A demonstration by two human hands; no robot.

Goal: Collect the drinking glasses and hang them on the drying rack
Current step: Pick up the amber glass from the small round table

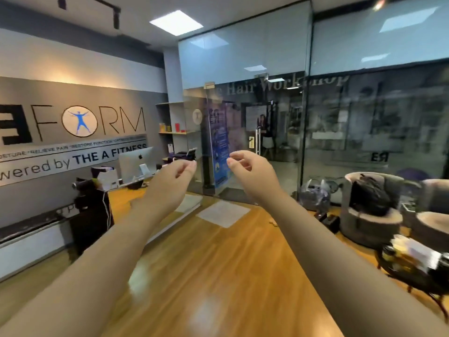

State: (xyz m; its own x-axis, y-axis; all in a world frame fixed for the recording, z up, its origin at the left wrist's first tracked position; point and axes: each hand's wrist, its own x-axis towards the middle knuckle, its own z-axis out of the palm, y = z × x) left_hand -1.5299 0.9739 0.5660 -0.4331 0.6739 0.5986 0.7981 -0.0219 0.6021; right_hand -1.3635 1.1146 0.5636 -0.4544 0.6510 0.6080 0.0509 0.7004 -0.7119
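Observation:
Both my arms are stretched forward at chest height over a wooden floor. My left hand (173,181) and my right hand (250,170) face each other a short gap apart, fingers loosely curled, with nothing in either. No drinking glass and no drying rack shows anywhere in this view. The picture is blurred by motion.
A reception desk (126,190) with a computer monitor (136,162) stands at the left under a wall sign. A glass door (243,142) and glass wall lie straight ahead. Round grey seats (369,215) and a dark chair (413,263) stand on the right. The wooden floor (218,263) stretches between.

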